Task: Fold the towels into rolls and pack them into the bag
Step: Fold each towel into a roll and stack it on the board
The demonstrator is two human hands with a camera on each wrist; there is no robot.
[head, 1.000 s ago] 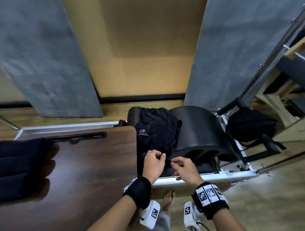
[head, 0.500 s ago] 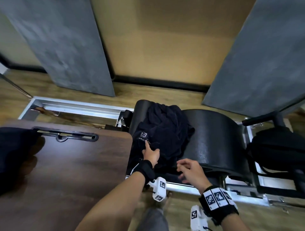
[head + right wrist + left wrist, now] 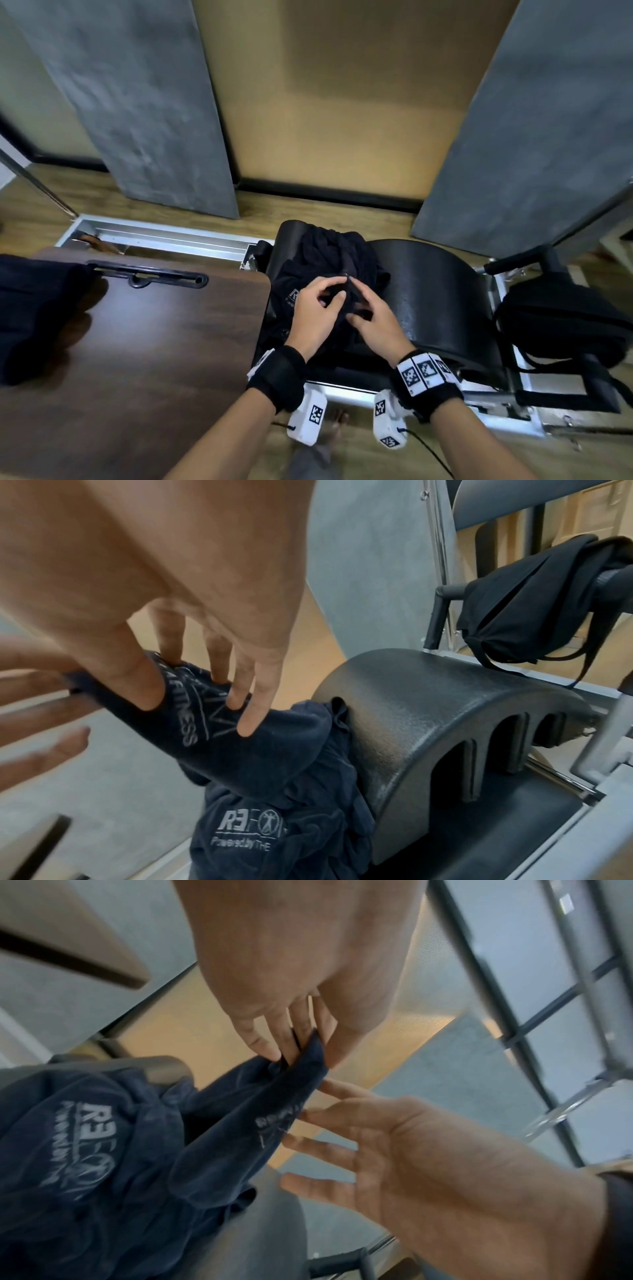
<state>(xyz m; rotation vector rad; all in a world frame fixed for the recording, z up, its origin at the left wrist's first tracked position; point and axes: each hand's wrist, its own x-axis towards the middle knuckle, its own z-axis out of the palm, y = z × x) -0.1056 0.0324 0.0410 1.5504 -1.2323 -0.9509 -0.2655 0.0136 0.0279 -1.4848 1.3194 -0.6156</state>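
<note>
A crumpled navy towel (image 3: 329,253) with white printed logos lies over the left end of a black arc barrel (image 3: 438,291). Both hands meet above its middle. My left hand (image 3: 334,289) pinches one lifted corner of the towel (image 3: 240,1118) between thumb and fingertips (image 3: 274,1053). My right hand (image 3: 359,305) holds the same flap just below, its thumb on the near face of the towel (image 3: 274,750) and its fingers (image 3: 250,723) lying over it. The black bag (image 3: 555,318) hangs from a padded bar to the right, closed as far as I can see.
A dark wooden board (image 3: 154,342) with a handle slot fills the left. A dark folded cloth (image 3: 34,308) lies on its far left edge. Metal frame rails (image 3: 164,233) run behind, and grey panels stand against the wall. A bare foot (image 3: 337,425) shows below.
Both hands have moved from the pile's near edge up to its middle. The left hand left the logo area, and both now hold one raised corner.
</note>
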